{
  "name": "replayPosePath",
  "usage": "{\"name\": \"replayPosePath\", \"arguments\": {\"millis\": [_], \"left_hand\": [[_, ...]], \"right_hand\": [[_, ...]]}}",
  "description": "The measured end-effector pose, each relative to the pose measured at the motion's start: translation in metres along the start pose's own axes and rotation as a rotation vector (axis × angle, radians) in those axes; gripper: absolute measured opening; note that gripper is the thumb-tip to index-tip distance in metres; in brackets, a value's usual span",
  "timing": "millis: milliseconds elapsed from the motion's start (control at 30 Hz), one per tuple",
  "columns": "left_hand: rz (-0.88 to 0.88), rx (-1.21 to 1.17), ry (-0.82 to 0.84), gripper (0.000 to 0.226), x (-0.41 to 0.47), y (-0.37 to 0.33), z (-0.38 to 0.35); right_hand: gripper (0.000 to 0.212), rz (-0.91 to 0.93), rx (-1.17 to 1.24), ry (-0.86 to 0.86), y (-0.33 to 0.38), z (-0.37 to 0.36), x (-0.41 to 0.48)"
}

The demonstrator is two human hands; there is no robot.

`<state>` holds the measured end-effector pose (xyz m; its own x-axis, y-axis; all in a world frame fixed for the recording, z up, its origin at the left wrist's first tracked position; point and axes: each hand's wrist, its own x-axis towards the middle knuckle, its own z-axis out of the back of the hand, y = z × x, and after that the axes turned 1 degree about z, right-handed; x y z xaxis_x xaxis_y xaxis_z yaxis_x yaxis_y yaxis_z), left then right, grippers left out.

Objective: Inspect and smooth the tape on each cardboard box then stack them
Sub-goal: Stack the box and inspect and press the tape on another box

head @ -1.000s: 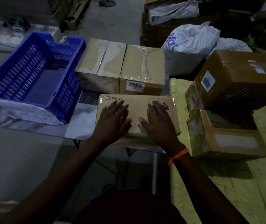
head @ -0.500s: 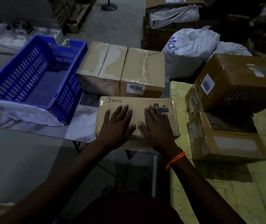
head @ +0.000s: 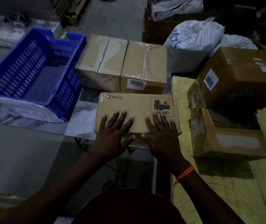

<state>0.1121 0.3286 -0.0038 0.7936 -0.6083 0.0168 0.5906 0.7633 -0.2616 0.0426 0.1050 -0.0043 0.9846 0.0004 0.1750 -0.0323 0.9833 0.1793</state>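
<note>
Head view: left hand [head: 112, 135] and right hand [head: 161, 136] flat, fingers spread, pressing side by side on one PICO box [head: 138, 107] at near edge of table [head: 80, 125]. Long axis left-right, print upright toward the person. Just behind, two taped boxes [head: 143, 65]; rightward, three stacked boxes [head: 242, 75].

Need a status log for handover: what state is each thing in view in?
PICO box: closed, flat on the table edge.
Left hand: open, fingers spread on the PICO box.
Right hand: open, fingers flat on the PICO box.
Barcode box: closed, top tape wrinkled.
Torn-faced box: closed, touching the barcode box.
Blue crate: upright.
Top right box: taped shut, resting on lower boxes.
</note>
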Motion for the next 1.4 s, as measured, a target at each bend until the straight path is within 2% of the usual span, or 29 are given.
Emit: {"name": "replayPosePath", "arguments": {"millis": [167, 267, 333, 400, 467, 533, 633, 733, 800, 867, 933, 1033, 1133, 1267, 1400], "left_hand": [[0.036, -0.097, -0.011, 0.077, 0.008, -0.001, 0.015], [0.072, -0.137, -0.163, 0.060, 0.016, 0.007, 0.027], [0.191, -0.217, -0.246, 0.060, 0.023, 0.022, 0.029], [0.342, -0.417, -0.212, 0.072, 0.029, 0.036, 0.034], [0.421, -0.725, -0.144, 0.071, 0.033, 0.043, 0.044], [0.484, -0.985, -0.096, 0.064, 0.034, 0.043, 0.052], [0.616, -1.161, -0.180, 0.063, 0.029, 0.044, 0.059], [0.692, -1.346, -0.318, 0.027, 0.018, 0.042, 0.062], [0.720, -1.396, -0.359, 0.015, 0.014, 0.040, 0.065], [0.741, -1.434, -0.372, 0.021, 0.013, 0.037, 0.066], [0.723, -1.349, -0.352, 0.020, 0.014, 0.035, 0.061], [0.737, -1.247, -0.362, 0.017, 0.007, 0.039, 0.047], [0.752, -1.227, -0.338, 0.026, -0.005, 0.044, 0.037], [0.750, -1.258, -0.334, 0.033, -0.025, 0.048, 0.019], [0.825, -1.360, -0.211, 0.043, -0.034, 0.043, 0.003]], "right_hand": [[0.066, -0.029, 0.085, 0.096, -0.006, 0.012, 0.010], [0.052, -0.032, 0.159, -0.089, -0.022, 0.019, 0.025], [0.055, -0.232, 0.244, -0.156, -0.037, 0.023, 0.036], [0.059, -0.457, 0.412, -0.063, -0.050, 0.028, 0.047], [0.051, -0.594, 0.703, 0.030, -0.056, 0.031, 0.056], [0.049, -0.654, 0.878, 0.024, -0.059, 0.032, 0.059], [0.040, -0.715, 0.990, -0.024, -0.057, 0.035, 0.051], [0.033, -0.769, 1.162, -0.131, -0.057, 0.038, 0.038], [0.040, -0.790, 1.272, -0.175, -0.055, 0.038, 0.033], [0.048, -0.824, 1.286, -0.175, -0.052, 0.039, 0.030], [0.054, -0.829, 1.263, -0.146, -0.048, 0.038, 0.028], [0.030, -0.785, 1.280, -0.142, -0.042, 0.032, 0.022], [0.012, -0.778, 1.286, -0.185, -0.042, 0.023, 0.013], [0.034, -0.783, 1.289, -0.204, -0.045, 0.005, -0.005], [0.049, -0.765, 1.247, -0.209, -0.055, -0.008, -0.016]]}}
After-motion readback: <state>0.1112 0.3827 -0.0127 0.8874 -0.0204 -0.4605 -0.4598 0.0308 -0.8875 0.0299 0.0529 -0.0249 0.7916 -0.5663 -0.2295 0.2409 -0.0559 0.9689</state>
